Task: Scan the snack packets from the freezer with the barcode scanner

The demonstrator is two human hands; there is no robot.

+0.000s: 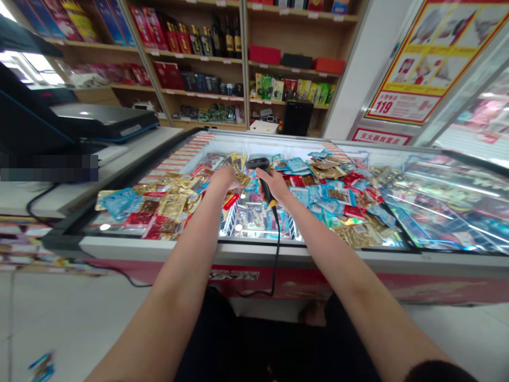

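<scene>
My right hand (275,185) is wrapped round the handle of a black and yellow barcode scanner (258,163), its cable hanging down over the freezer's front. To its left, my left hand (226,179) holds a small gold snack packet (242,179) at its fingertips, close under the scanner's head. The fingers are partly hidden behind the hand. Heaps of snack packets lie on the glass top to both sides: gold packets (173,204) and a blue packet (121,203) at left, blue packets (314,195) and red packets (355,212) at right.
The chest freezer (147,243) spans the front. A counter (75,188) with a dark flat-topped device (107,119) adjoins at left. Shelves (199,95) of bottles and boxes stand behind. A black cable (119,273) hangs low at left, and a packet (42,367) lies on the floor.
</scene>
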